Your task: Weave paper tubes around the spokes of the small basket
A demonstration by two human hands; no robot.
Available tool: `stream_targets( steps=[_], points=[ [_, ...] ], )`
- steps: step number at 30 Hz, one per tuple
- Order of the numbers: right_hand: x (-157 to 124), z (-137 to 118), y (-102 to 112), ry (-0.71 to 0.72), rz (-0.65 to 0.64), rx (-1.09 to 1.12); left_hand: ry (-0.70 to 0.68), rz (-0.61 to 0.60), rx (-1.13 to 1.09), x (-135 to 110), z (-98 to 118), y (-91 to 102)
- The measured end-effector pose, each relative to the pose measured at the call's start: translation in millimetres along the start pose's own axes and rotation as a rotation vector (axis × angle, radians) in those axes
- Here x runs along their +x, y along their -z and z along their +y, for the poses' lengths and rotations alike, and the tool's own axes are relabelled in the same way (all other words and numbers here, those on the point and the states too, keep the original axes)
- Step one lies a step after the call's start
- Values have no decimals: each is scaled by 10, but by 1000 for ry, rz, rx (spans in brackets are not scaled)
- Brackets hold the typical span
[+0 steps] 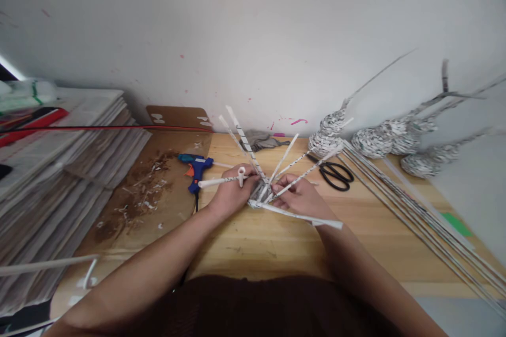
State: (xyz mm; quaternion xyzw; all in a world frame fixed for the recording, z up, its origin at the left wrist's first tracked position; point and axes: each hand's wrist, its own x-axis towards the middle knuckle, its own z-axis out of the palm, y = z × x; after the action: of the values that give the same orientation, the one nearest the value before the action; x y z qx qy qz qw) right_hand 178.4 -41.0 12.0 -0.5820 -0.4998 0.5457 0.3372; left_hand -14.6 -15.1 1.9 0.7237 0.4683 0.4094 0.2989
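A small woven base of rolled newspaper tubes (pixel 261 191) lies on the wooden table (pixel 253 245), with several tubes fanning outward from it. My left hand (pixel 231 193) presses on its left side, fingers closed around a tube (pixel 219 181) that points left. At the right edge of the weave my right hand (pixel 297 196) pinches the tubes, and a long tube (pixel 304 217) runs under it toward the right.
A blue glue gun (pixel 195 165) lies left of the work on brown cardboard (pixel 136 195) with scraps. Black scissors (pixel 336 174) sit to the right. Woven paper figures (pixel 389 139) and long paper tubes (pixel 415 216) fill the right side. Stacked newspapers (pixel 59 168) stand at left.
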Motion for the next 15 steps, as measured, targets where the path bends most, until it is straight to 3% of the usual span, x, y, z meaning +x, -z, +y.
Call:
stream_targets(
  steps=[3, 10, 12, 15],
  points=[
    [6, 5, -10, -2, 0, 15, -17, 14, 24, 11, 37, 27],
    [-7, 35, -139, -77, -174, 333, 41, -93, -56, 17, -7, 21],
    [7, 66, -167, -81, -166, 369, 108, -164, -107, 27, -30, 53],
    [19, 70, -159, -83, -154, 385, 185, -368, -335, 58, -41, 167]
  ],
)
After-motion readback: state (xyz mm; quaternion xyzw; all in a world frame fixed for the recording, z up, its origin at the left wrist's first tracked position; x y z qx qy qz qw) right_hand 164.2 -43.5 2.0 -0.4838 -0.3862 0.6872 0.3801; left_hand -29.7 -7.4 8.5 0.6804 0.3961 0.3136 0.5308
